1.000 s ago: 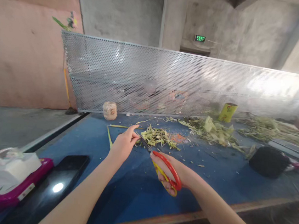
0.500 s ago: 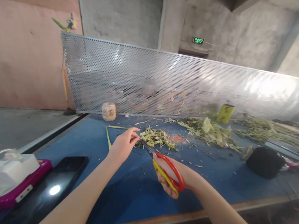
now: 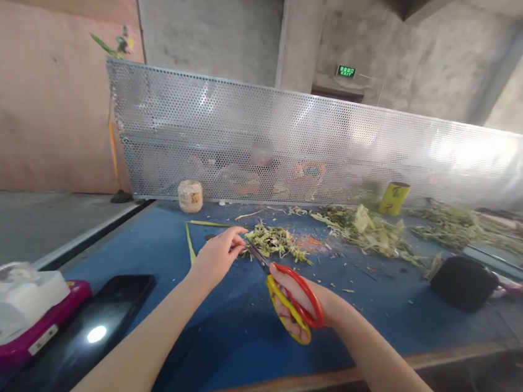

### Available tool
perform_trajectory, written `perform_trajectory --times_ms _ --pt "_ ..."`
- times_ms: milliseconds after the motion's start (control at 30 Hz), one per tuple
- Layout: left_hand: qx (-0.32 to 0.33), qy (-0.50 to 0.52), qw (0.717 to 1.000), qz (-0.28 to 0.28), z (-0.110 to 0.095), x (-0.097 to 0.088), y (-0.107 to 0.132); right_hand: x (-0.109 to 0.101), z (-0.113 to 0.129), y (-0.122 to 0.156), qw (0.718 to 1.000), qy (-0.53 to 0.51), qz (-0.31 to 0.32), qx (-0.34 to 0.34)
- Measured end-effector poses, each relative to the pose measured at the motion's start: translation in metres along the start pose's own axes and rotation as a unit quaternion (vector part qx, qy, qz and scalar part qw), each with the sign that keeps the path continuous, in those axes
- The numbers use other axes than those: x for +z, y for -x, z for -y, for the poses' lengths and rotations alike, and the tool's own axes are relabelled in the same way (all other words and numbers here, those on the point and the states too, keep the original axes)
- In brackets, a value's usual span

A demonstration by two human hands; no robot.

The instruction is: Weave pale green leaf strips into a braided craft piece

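My right hand [image 3: 300,300] grips scissors [image 3: 292,296] with one red and one yellow handle loop. Their dark blades point up and left, with the tips by the fingertips of my left hand [image 3: 221,251]. That hand is closed in a pinch; whatever lies between its fingers is too small or hidden to name. A narrow green leaf strip [image 3: 190,243], sharply bent, lies behind and left of the left hand, partly covered by it. Just beyond the blades is a heap of chopped green plant bits [image 3: 278,240].
A phone [image 3: 103,323] and a purple power strip [image 3: 36,337] with white plugs lie at left. Behind stand a twine roll [image 3: 190,196], a yellow-green tube [image 3: 394,199] and a perforated metal screen [image 3: 231,130]. Rightward are a leaf pile [image 3: 365,229] and a black object [image 3: 462,282].
The scissors have turned slightly in my right hand's grip, and the yellow loop shows wider. My left hand has shifted very little, still pinching near the tips.
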State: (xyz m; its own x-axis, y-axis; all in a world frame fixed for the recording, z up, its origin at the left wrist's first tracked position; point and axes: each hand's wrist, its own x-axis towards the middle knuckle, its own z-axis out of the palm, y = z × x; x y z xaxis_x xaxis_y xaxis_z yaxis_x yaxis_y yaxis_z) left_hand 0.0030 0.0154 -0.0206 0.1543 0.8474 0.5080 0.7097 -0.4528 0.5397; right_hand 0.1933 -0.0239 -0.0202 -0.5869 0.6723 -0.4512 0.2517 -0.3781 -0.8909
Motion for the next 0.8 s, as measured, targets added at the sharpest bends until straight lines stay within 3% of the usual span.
perform_trajectory --times_ms 200,433,633,800 --pt "0.0 -0.018 1.0 -0.003 0.001 -0.001 0.0 0.004 0.003 0.004 0.999 0.025 -0.041 0.02" --pt "0.0 -0.006 1.0 -0.001 0.002 0.0 -0.001 -0.009 0.003 0.003 0.995 -0.054 0.069 0.052" --pt "0.027 -0.018 0.999 -0.02 -0.001 -0.001 0.0 -0.007 0.004 0.006 0.996 -0.062 0.063 0.006" --pt "0.054 -0.015 0.998 -0.026 0.002 -0.001 0.001 -0.01 0.002 0.004 0.995 -0.05 0.08 0.007"
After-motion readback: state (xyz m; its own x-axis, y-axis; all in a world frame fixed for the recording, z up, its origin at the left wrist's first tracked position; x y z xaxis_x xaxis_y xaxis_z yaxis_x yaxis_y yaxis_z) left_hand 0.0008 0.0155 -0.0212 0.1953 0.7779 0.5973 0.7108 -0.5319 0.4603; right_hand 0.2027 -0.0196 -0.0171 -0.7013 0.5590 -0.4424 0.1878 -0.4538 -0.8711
